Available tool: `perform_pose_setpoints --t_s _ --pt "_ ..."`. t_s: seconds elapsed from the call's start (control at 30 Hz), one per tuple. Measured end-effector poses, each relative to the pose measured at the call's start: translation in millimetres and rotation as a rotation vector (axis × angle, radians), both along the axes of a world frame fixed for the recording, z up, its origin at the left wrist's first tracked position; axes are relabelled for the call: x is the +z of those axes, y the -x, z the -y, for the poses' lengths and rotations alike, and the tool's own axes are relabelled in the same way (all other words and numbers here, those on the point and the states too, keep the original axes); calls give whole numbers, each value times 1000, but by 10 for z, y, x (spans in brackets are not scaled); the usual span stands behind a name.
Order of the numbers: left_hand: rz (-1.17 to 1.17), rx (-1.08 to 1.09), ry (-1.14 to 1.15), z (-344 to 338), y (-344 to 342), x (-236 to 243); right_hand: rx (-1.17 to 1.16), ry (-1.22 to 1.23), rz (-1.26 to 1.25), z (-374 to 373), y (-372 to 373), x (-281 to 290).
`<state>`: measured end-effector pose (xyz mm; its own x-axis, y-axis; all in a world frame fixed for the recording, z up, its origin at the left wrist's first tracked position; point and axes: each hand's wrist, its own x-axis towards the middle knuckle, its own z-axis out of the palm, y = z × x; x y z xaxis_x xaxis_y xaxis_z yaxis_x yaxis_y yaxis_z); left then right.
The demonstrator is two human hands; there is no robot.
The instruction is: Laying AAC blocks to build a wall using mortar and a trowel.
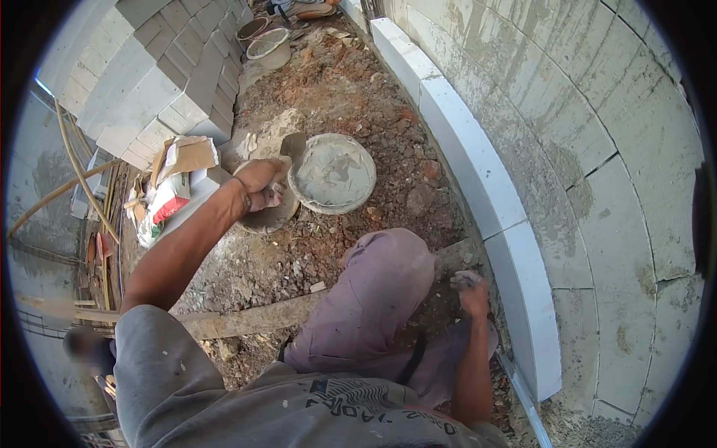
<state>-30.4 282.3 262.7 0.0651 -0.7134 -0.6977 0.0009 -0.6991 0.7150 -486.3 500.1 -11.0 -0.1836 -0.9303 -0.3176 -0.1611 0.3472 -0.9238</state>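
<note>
My left hand [261, 183] is closed around what looks like a trowel, its handle hidden in my fist. The trowel's flat grey blade [294, 148] stands up beside the left rim of a round bucket [292, 187] of wet grey mortar [333, 173]. My right hand [470, 292] is near my bent knee, beside the row of white blocks [472, 160]. Its dusty fingers are loosely bent and a little apart, with nothing visible in them. Under my left hand, a second round container [270, 219] is partly covered.
White blocks [160, 82] are stacked at the far left, near a torn paper bag [168, 198]. More buckets [270, 49] stand farther off, by another person [305, 9]. A block wall [567, 134] rises on the right. A plank [254, 316] crosses the rough soil; a metal bar [525, 399] lies lower right.
</note>
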Motion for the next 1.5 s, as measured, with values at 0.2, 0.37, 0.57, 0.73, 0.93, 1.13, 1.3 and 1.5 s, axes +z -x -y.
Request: perform_pose_setpoints --t_s 0.2,0.37,0.57,0.73,0.93,1.13,1.3,1.5 --pt "532 -294 929 -868 1080 -1352 368 -140 529 1656 -1270 1166" --pt "616 -428 1277 -757 1270 -1974 522 100 440 2223 -2075 916" --pt "853 -623 1182 -430 955 -1916 60 140 -192 2040 -1225 858" --pt "852 -499 865 -123 973 -2301 76 154 -455 1605 -827 798" --pt "798 -175 655 1445 -681 -1652 176 285 -602 1203 -352 839" --pt "1384 -11 781 1587 -1102 -2281 372 446 -322 1784 -1407 266" --pt "1351 -238 1093 1514 -722 -2580 475 335 -486 2006 -1852 -466" --pt "1362 -442 1035 1583 -787 -2983 571 162 -601 1455 -1022 -594"
